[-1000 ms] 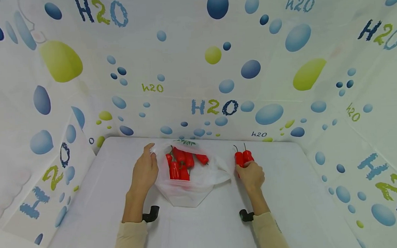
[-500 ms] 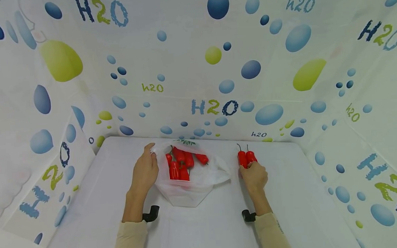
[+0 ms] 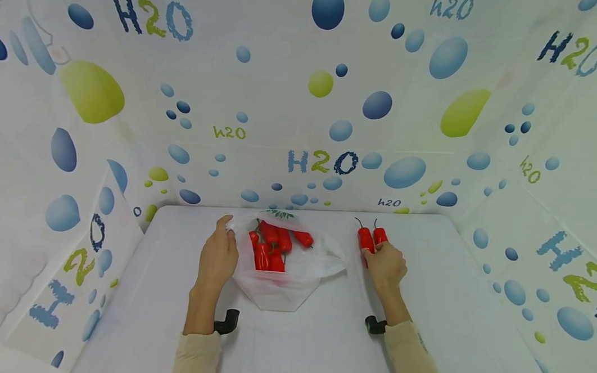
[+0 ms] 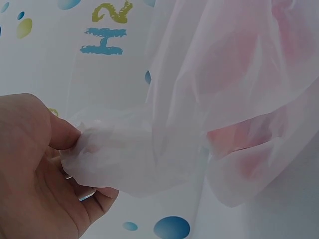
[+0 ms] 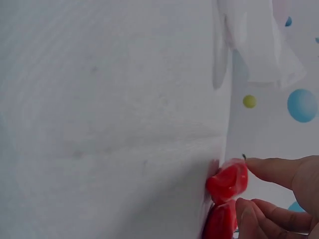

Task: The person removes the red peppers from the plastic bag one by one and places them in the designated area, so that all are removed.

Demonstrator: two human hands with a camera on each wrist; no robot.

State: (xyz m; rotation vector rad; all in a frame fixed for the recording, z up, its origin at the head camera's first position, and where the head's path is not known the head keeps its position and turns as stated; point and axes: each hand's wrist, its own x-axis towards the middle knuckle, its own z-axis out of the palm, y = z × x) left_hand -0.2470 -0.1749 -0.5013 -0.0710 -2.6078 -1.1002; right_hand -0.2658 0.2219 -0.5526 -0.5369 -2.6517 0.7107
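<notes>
A thin white plastic bag [image 3: 289, 291] lies on the table with its mouth facing up; several red chili peppers [image 3: 263, 259] show inside. My left hand [image 3: 218, 255] pinches the bag's left edge, its thumb pressing on the gathered plastic [image 4: 119, 154] in the left wrist view. To the right of the bag, two red chili peppers lie side by side, stems pointing away. My right hand [image 3: 386, 263] has thumb and fingertips around the left chili pepper [image 5: 229, 181]. Beside it, the right chili pepper [image 3: 380, 234] is partly hidden by the fingers.
The white table [image 3: 307, 349] ends at a back wall sheet [image 3: 273, 97] printed with blue and green drops. A black wrist camera mount [image 3: 227, 321] sits at my left wrist, another mount [image 3: 374, 325] at my right.
My right hand has moved slightly to the right with the two chili peppers, and the gap between their tops has widened. My left hand and the bag have stayed still.
</notes>
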